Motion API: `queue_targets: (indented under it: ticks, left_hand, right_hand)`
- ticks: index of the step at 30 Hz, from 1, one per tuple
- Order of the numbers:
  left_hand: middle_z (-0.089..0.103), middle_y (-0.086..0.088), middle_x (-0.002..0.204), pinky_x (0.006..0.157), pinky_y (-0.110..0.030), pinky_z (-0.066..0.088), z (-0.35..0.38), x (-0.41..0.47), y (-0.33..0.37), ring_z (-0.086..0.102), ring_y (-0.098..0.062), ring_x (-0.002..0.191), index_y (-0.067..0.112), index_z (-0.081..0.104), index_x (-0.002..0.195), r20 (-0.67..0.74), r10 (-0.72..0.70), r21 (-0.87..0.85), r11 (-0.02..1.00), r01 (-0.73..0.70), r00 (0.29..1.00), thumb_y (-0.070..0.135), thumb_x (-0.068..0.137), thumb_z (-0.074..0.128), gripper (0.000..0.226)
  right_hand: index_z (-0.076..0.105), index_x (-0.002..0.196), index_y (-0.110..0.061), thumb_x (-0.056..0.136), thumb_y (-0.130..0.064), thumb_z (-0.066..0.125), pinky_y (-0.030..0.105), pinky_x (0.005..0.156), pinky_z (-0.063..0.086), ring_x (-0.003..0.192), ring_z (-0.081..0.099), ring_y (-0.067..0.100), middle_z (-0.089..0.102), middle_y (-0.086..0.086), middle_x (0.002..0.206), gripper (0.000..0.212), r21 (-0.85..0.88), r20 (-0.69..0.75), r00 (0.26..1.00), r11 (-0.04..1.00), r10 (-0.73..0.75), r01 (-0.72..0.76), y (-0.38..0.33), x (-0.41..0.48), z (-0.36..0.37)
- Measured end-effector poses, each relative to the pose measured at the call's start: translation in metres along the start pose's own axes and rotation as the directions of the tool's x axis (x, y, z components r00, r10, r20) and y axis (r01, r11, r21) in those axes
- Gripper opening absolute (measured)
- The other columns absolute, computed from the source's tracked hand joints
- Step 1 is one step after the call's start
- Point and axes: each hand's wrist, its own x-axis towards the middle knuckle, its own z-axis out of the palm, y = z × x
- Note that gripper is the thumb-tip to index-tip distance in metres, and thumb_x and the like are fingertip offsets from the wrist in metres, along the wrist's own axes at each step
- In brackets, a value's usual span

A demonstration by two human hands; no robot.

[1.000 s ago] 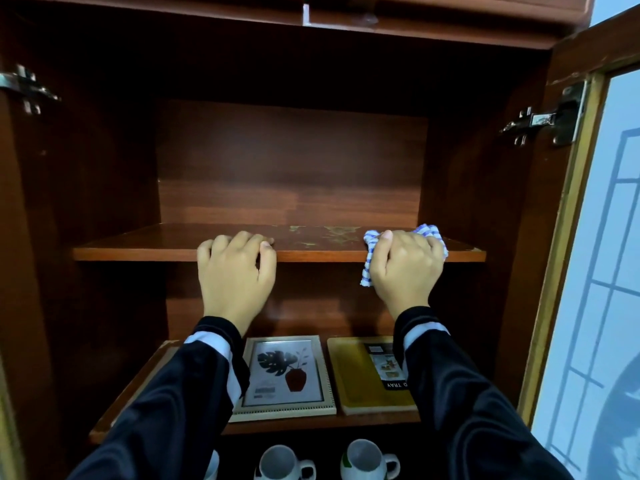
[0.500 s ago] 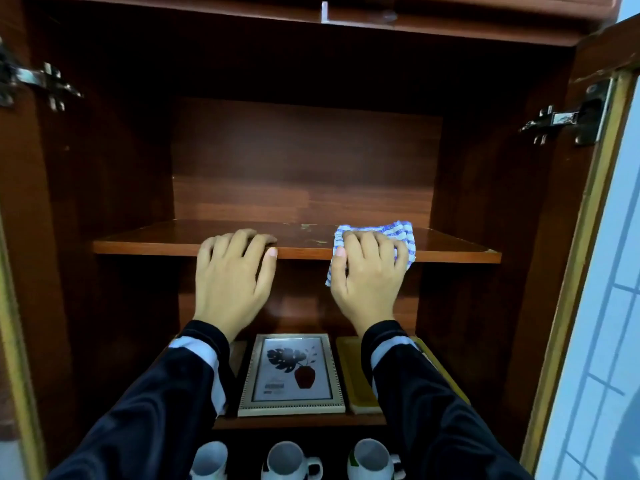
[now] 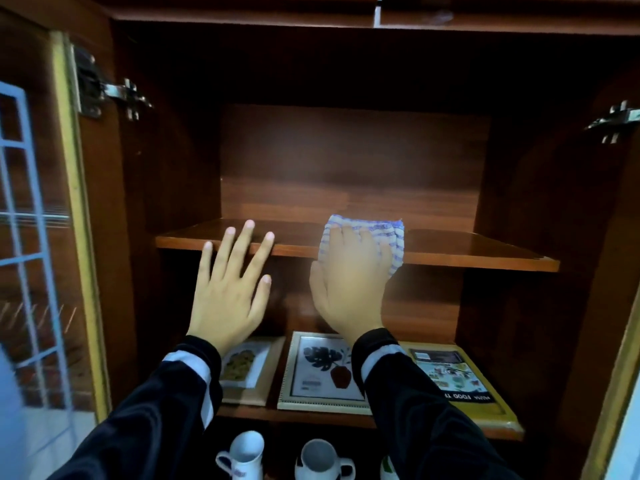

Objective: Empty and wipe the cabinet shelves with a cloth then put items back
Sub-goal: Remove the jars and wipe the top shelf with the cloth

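Observation:
The upper cabinet shelf (image 3: pixel 467 251) is bare brown wood. A blue-and-white striped cloth (image 3: pixel 388 233) lies bunched on its front middle. My right hand (image 3: pixel 349 285) holds the cloth down on the shelf, fingers bent over it, thumb out to the left below the edge. My left hand (image 3: pixel 228 296) is beside it on the left, fingers spread and straight, their tips in front of the shelf's front edge and holding nothing.
On the shelf below lie a small picture (image 3: pixel 242 368), a framed leaf print (image 3: pixel 322 372) and a yellow tray (image 3: pixel 460 379). White mugs (image 3: pixel 244 452) stand on the lowest shelf. A glass door (image 3: pixel 41 237) hangs open at the left.
My right hand slid the cloth leftwards along the shelf. My left hand came off the shelf edge and spread its fingers. The view swung left.

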Motion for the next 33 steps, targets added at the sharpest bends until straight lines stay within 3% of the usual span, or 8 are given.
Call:
queue_targets:
  ticks: [6, 13, 21, 29, 33]
  left_hand:
    - [0.016, -0.008, 0.165, 0.121, -0.055, 0.002, -0.010, -0.015, -0.027, 0.012, -0.030, 0.152, 0.024, 0.028, 0.156, -0.013, 0.068, 0.173, 0.983, -0.065, 0.998, 0.035, 0.096, 0.038, 0.061]
    - [0.011, -0.011, 0.165, 0.118, -0.056, -0.009, -0.031, -0.033, -0.053, 0.005, -0.029, 0.153, 0.017, 0.027, 0.156, -0.158, -0.106, 0.323, 0.934, 0.153, 0.982, 0.037, 0.095, 0.039, 0.065]
    - [0.003, -0.019, 0.164, 0.119, -0.057, -0.007, -0.063, -0.044, -0.087, 0.001, -0.037, 0.152, 0.010, 0.021, 0.157, -0.200, -0.140, 0.463, 0.859, 0.219, 0.970, 0.025, 0.095, 0.041, 0.067]
    - [0.007, -0.029, 0.161, 0.122, -0.052, -0.004, -0.071, -0.051, -0.091, 0.002, -0.045, 0.150, 0.005, 0.018, 0.156, -0.184, -0.135, 0.470, 0.858, 0.208, 0.973, 0.016, 0.094, 0.044, 0.069]
    - [0.003, -0.031, 0.160, 0.123, -0.051, -0.001, -0.071, -0.055, -0.092, 0.002, -0.046, 0.149, 0.002, 0.013, 0.156, -0.147, -0.110, 0.501, 0.849, 0.170, 0.983, 0.014, 0.093, 0.044, 0.071]
  right_hand:
    - [0.036, 0.147, -0.009, 0.094, -0.047, 0.038, 0.051, 0.117, 0.010, 0.137, 0.032, 0.032, 0.046, 0.012, 0.146, 0.066, -0.024, 0.068, 0.996, 0.998, -0.052, 0.053, -0.031, 0.000, 0.005]
    - [0.020, 0.155, -0.011, 0.094, -0.048, 0.034, 0.052, 0.118, 0.006, 0.146, 0.018, 0.032, 0.026, 0.012, 0.159, 0.073, -0.003, 0.152, 0.983, 0.994, -0.105, 0.107, -0.064, 0.002, 0.007]
    - [0.012, 0.156, -0.013, 0.094, -0.034, 0.034, 0.048, 0.119, -0.002, 0.150, 0.010, 0.031, 0.012, 0.009, 0.163, 0.070, 0.064, 0.207, 0.956, 0.978, -0.208, 0.199, -0.117, 0.011, 0.007]
    - [0.020, 0.154, -0.010, 0.089, -0.027, 0.047, 0.045, 0.118, 0.000, 0.148, 0.019, 0.032, 0.021, 0.011, 0.161, 0.073, 0.109, 0.265, 0.915, 0.952, -0.305, 0.285, -0.169, 0.029, 0.012]
    - [0.019, 0.155, -0.011, 0.085, -0.018, 0.033, 0.045, 0.120, 0.004, 0.147, 0.021, 0.029, 0.022, 0.009, 0.160, 0.071, 0.077, 0.294, 0.899, 0.946, -0.323, 0.315, -0.190, 0.033, 0.009]
